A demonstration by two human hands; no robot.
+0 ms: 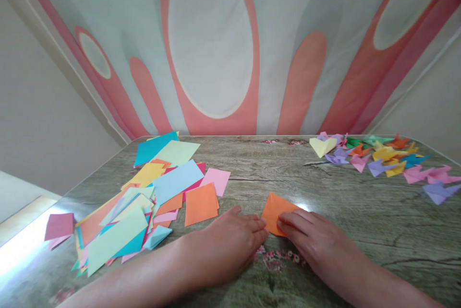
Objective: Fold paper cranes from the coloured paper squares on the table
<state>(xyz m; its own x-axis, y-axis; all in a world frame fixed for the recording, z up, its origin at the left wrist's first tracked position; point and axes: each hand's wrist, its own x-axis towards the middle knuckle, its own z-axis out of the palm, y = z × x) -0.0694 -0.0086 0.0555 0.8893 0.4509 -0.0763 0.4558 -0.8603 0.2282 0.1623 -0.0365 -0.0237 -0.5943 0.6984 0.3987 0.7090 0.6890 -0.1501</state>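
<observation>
A small folded sheet of orange origami paper [273, 212] lies on the table between my two hands. My left hand [234, 238] rests low over the table, palm down, fingers stretched out and their tips at the paper's left edge. The fingers of my right hand [317, 241] are bent together over the paper's right part and hide that side of it. My right thumb is hidden beneath the hand.
A heap of coloured paper sheets [118, 241] spreads over the left side, with an orange square [201, 204] near my left hand. Several folded paper figures [389, 154] stand at the back right. A pink-and-white patterned cloth [212, 39] rises behind the wood-grain table [252, 169].
</observation>
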